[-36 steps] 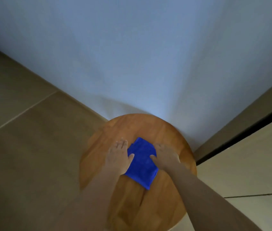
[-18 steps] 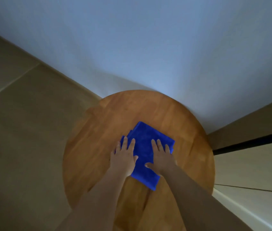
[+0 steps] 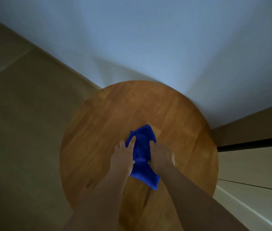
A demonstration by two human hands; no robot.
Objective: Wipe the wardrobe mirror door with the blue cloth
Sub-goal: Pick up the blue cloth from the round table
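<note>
floor: beige tiled floor (image 3: 23, 130), fills left third of frame, grout line upper left. Nothing on it.
left hand: left hand (image 3: 122, 157), lower centre, just left of the cloth. Forefinger laid across the cloth's left edge, thumb tucked at its side, palm over the wood. Pinching the left edge of the cloth, not a full fist.
cloth: bright blue soft fabric cloth (image 3: 142, 157), centre of frame, lying on the stool top. Bunched and narrowed between both hands, far tip pointing to upper frame, near corner trailing toward lower frame past the right wrist. Whether any part is off the wood yet: cannot tell.
right hand: right hand (image 3: 161, 157), just right of the cloth. Fingers curled down over the right edge, thumb at the side. Grasping that edge.
stool: round brown wooden stool top (image 3: 182, 122), centre to right of centre, butted close to the wall at top of frame. Carries only the cloth.
wall: pale bluish-white wall (image 3: 148, 39), whole upper frame, dim light.
right side: dark gap and pale panels (image 3: 256, 164) at right edge; could be a wardrobe, not confirmable. No mirror surface in view.
progress: early. Cloth being gathered, both hands on it. No wiping visible.
left to do: lift cloth, get to the mirror door, wipe it all.
</note>
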